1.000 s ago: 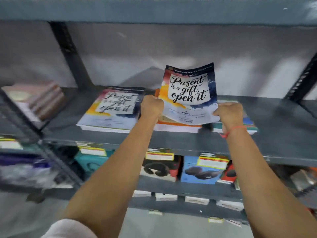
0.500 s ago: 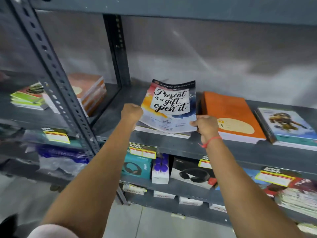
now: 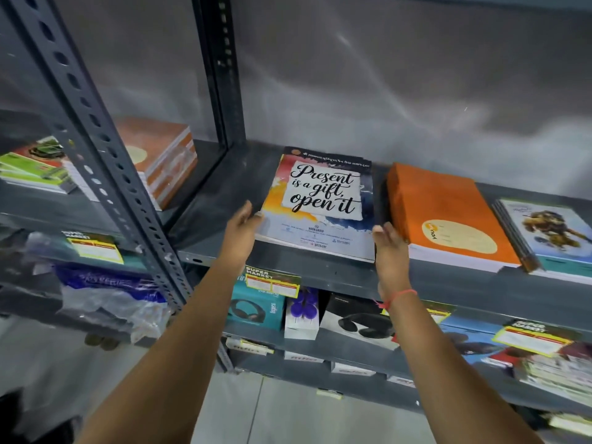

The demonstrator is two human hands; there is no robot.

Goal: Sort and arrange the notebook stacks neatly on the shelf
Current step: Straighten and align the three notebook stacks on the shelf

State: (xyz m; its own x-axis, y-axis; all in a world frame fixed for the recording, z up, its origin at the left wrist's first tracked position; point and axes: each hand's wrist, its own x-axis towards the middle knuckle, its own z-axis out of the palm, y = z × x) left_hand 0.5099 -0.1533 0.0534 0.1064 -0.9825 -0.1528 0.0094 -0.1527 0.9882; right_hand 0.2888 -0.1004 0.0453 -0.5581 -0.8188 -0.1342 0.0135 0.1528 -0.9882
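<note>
A stack of "Present is a gift, open it" notebooks (image 3: 320, 203) lies flat on the grey metal shelf (image 3: 217, 193). My left hand (image 3: 240, 229) is open, its fingers flat against the stack's left edge. My right hand (image 3: 389, 248), with a red thread on the wrist, is open against the stack's right front corner. An orange notebook stack (image 3: 448, 216) lies just to the right. Past it sits a stack with a lion cover (image 3: 551, 235).
A slotted upright post (image 3: 105, 155) stands at the left. Behind it, the neighbouring shelf holds orange-and-white notebooks (image 3: 160, 155) and green books (image 3: 32, 168). The lower shelf carries headphone boxes (image 3: 256, 309) and yellow price tags (image 3: 272, 283). A grey wall backs the shelf.
The notebook that both hands held tilted up now lies flat on the stack. Both hands have let go and rest open against the stack's sides. The camera has come closer.
</note>
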